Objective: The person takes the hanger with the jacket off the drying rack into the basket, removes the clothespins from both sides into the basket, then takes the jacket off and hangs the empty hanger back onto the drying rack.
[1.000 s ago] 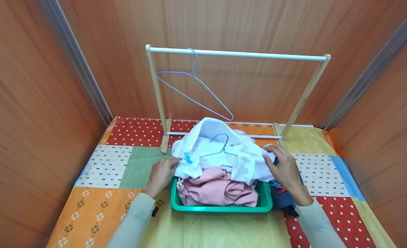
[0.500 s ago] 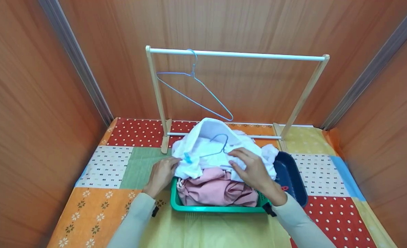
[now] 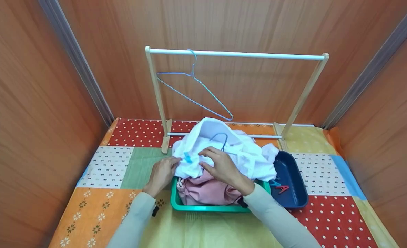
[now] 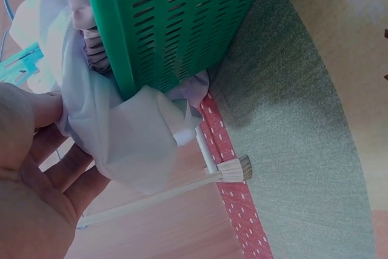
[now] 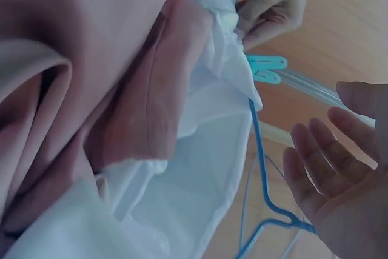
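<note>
A white garment [image 3: 262, 162] lies heaped over a green basket [image 3: 210, 208], on top of pink cloth [image 3: 196, 191]. My left hand [image 3: 160, 174] pinches the garment's left edge between thumb and fingers, as the left wrist view shows. Close to that hand, a light-blue clothespin [image 3: 187, 157] is clipped on the white fabric. A blue wire hanger [image 3: 225, 139] sits inside the garment, its hook up and its lower part hidden by cloth. My right hand [image 5: 339, 180] holds nothing; its fingers are relaxed and apart, over the garment near the clothespin and hanger.
Behind the basket stands a rack with a white rail [image 3: 251, 54]; a second wire hanger [image 3: 212, 93] hangs at its left. To the right lies a navy tray [image 3: 298, 186] with a red clothespin [image 3: 282, 189] and a blue one [image 3: 275, 183]. Wooden panels enclose the back and sides.
My right hand has left the garment's right edge and moved left across it, toward the clipped clothespin. The navy tray has come into fuller view. My left hand keeps its place.
</note>
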`<move>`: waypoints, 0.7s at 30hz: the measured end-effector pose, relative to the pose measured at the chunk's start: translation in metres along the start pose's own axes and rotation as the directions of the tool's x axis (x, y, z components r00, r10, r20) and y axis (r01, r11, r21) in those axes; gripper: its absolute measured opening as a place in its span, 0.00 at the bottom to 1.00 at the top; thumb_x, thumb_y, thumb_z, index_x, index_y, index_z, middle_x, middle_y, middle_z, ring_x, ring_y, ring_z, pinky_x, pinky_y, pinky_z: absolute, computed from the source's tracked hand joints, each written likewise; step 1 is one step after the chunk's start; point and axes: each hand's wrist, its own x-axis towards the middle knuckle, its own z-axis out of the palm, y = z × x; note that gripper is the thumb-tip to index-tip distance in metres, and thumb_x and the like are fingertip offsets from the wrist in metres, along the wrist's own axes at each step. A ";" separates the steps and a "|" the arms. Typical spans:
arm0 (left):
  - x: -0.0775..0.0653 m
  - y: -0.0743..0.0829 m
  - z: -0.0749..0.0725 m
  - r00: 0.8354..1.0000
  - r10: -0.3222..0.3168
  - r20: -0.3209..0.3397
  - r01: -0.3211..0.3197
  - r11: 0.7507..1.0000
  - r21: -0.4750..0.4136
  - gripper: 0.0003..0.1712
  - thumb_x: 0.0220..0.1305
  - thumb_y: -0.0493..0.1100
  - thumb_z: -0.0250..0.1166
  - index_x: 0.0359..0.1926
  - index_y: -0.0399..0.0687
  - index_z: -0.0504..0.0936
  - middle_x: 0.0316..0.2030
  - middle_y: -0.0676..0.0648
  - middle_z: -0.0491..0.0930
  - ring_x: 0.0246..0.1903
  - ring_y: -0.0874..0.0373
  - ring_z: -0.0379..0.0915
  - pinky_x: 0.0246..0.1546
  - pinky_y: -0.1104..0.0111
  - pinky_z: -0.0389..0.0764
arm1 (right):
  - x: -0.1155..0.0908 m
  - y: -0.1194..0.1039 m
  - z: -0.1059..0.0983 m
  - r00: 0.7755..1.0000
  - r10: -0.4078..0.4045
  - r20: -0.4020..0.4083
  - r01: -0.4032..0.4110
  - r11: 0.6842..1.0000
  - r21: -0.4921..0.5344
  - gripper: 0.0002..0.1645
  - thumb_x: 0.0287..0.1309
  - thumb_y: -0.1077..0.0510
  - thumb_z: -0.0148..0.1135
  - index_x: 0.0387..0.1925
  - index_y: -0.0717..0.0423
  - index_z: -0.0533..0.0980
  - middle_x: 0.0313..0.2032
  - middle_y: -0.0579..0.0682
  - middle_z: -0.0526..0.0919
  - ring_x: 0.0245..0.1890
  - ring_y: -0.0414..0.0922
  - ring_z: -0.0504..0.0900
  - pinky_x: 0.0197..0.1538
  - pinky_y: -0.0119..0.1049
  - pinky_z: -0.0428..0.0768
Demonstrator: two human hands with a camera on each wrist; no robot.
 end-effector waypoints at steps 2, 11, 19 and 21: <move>0.000 0.000 0.000 1.000 0.000 0.003 0.000 1.000 -0.001 0.13 0.68 0.38 0.62 0.51 0.48 0.86 0.48 0.46 0.87 0.49 0.49 0.83 0.48 0.54 0.83 | 0.006 0.001 0.007 1.000 0.011 0.019 -0.011 1.000 -0.013 0.15 0.61 0.56 0.67 0.50 0.53 0.80 0.46 0.46 0.83 0.47 0.42 0.84 0.51 0.37 0.83; 0.003 -0.001 0.001 0.999 0.038 -0.028 -0.037 0.999 0.030 0.11 0.68 0.40 0.62 0.47 0.47 0.88 0.42 0.47 0.88 0.42 0.49 0.85 0.41 0.55 0.83 | 0.037 -0.002 0.035 0.987 0.107 0.119 -0.088 0.984 -0.154 0.23 0.61 0.49 0.67 0.55 0.54 0.78 0.51 0.48 0.83 0.50 0.44 0.83 0.52 0.37 0.83; 0.002 -0.001 0.002 0.999 0.029 -0.037 -0.027 0.999 0.042 0.10 0.68 0.40 0.62 0.45 0.47 0.88 0.37 0.48 0.88 0.38 0.50 0.85 0.36 0.55 0.83 | 0.047 -0.002 0.052 0.969 0.169 0.177 -0.133 0.971 -0.200 0.25 0.62 0.45 0.65 0.56 0.54 0.78 0.49 0.49 0.84 0.47 0.44 0.83 0.51 0.37 0.82; 0.002 0.000 0.003 0.999 0.028 -0.038 -0.026 0.999 0.042 0.10 0.68 0.41 0.62 0.44 0.48 0.89 0.36 0.48 0.88 0.37 0.50 0.84 0.35 0.55 0.83 | 0.047 -0.002 0.055 0.969 0.175 0.174 -0.141 0.971 -0.192 0.25 0.62 0.46 0.65 0.56 0.55 0.78 0.48 0.50 0.84 0.47 0.44 0.83 0.51 0.37 0.82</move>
